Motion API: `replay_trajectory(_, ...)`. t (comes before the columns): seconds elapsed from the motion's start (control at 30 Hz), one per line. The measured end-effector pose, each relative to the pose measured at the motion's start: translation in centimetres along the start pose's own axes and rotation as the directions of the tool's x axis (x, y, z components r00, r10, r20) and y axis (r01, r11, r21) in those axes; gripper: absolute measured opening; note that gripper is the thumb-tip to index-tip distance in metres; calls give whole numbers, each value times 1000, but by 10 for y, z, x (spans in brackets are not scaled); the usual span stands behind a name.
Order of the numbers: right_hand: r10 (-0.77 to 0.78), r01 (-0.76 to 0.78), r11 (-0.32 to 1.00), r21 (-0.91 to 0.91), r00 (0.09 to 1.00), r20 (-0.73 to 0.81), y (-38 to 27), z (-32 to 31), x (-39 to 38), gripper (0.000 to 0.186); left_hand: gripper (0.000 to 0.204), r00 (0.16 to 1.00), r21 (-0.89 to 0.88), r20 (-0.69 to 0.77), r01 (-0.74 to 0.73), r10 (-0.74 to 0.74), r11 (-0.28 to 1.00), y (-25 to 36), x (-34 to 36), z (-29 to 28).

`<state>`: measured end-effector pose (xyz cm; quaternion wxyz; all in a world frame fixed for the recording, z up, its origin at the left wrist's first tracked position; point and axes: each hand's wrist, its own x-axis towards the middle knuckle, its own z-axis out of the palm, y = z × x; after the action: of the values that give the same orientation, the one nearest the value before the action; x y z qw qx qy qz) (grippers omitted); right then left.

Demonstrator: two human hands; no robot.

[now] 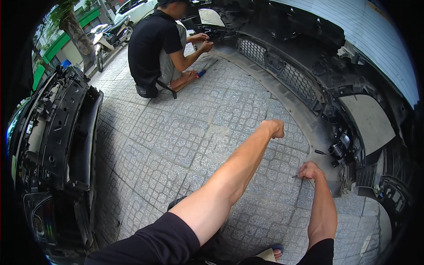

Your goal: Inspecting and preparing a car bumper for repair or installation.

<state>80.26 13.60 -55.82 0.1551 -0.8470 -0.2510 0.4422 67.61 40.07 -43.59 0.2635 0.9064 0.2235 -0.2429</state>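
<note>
My left hand (274,128) is a fist held out over the paving; what it holds, if anything, is hidden. Lower and to the right, my right hand (311,171) pinches a small thin dark item (296,176) that I cannot identify, near the inner edge of a large removed car bumper (318,142). A black fitting with a short cable (340,149) sits on the bumper just above that hand. The bumper also carries honeycomb grilles (300,83) and a pale flat panel section (366,119).
A co-worker (150,53) squats at the bumper's far part, both hands on it, with a blue-handled tool (201,73) on the paving beside their foot. A black front-end assembly (59,141) stands at my left. Behind are a scooter (104,42), a tree (77,31) and a white car (126,13).
</note>
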Motion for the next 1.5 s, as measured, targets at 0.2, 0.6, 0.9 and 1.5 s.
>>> replay_trajectory(0.2,37,-40,990,-133,999,-20,13,7,11,22,27,999,6,-42,-9,9,1000,9,-1,6)
replay_trajectory(0.6,60,-64,988,-138,998,-37,3,16,3,22,41,995,-16,103,-10,11,1000,2,6,3)
replay_trajectory(0.9,127,-127,990,-60,992,6,2,16,-7,12,37,996,-22,80,-21,23,1000,5,-1,5)
replay_trajectory(1.5,32,-27,993,-112,999,44,-31,39,-11,25,22,999,9,-38,-4,5,1000,10,-2,12)
